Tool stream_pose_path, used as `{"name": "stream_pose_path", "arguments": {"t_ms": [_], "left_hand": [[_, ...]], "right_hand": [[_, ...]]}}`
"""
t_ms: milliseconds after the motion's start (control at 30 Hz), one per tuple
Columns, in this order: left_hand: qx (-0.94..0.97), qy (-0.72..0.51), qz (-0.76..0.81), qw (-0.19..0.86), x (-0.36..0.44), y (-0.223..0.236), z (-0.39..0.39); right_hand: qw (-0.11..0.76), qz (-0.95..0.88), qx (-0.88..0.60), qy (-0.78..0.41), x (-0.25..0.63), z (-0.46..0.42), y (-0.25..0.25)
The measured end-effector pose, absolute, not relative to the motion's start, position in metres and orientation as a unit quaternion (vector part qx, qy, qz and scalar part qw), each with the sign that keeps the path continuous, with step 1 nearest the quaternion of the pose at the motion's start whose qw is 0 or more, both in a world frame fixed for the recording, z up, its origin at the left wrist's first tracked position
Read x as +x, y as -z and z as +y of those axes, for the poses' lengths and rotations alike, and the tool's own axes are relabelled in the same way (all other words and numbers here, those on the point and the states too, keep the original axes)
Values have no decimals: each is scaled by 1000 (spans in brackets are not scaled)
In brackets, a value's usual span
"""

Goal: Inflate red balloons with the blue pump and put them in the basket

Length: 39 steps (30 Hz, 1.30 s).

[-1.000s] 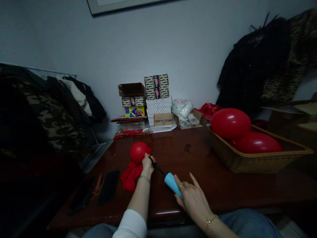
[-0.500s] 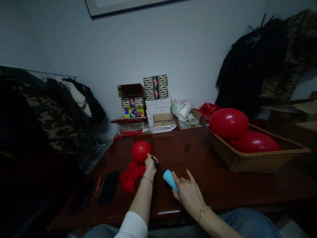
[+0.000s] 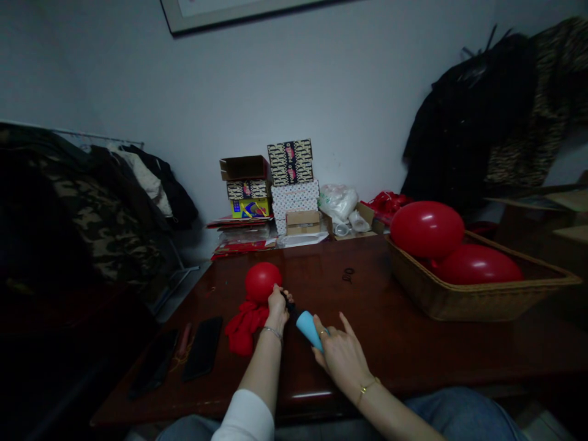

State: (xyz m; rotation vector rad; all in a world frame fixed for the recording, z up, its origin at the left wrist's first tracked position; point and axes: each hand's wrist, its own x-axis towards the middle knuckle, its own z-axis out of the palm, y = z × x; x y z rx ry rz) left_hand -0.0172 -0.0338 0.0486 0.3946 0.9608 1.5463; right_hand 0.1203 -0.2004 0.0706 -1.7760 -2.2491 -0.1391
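A blue and black hand pump (image 3: 309, 327) lies slantwise between my two hands above the table. My left hand (image 3: 278, 304) is closed round its black nozzle end, at the neck of a small, partly inflated red balloon (image 3: 263, 282). The exact grip on the balloon's neck is hidden by my fingers. My right hand (image 3: 340, 349) grips the blue barrel, with some fingers stretched out. Beside my left wrist lies a pile of limp red balloons (image 3: 242, 334).
A wicker basket (image 3: 478, 301) with large red balloons (image 3: 427, 229) stands at the right. Dark phone-like slabs (image 3: 203, 348) lie at the left. Black bands (image 3: 348, 275) rest mid-table. Stacked boxes (image 3: 294, 202) and a plastic bag (image 3: 339, 201) line the back wall.
My right hand has moved a little up and left with the blue barrel, closer to my left hand. Less of the black rod shows between them. The balloon looks about the same.
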Motion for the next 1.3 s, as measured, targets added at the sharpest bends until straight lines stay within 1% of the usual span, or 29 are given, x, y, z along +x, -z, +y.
{"name": "stream_pose_path", "arguments": {"t_ms": [267,400,633,867,1067,1200,1300], "left_hand": [[173,-674,417,585,-34,-61,-31],[168,-670,406,598,-29,-56,-33],[184,-661,410,601,-12,-46,-41],[194,-647,434,596,-7,-44,-46],[188,-658,418,597,-18,-50,-36],[193,-666,417,588,-28,-55,-30],[188,-665,420,588,-33,-55,-27]], "right_hand": [[198,-787,-580,69,155,-238,-47],[177,-779,-598,67,150,-237,-49],[130,-773,-617,72,121,-203,-66],[128,-768,-624,75,102,-182,-68],[155,-769,-615,80,115,-199,-63],[193,-778,-592,82,136,-221,-52],[203,-782,-583,82,148,-234,-45]]}}
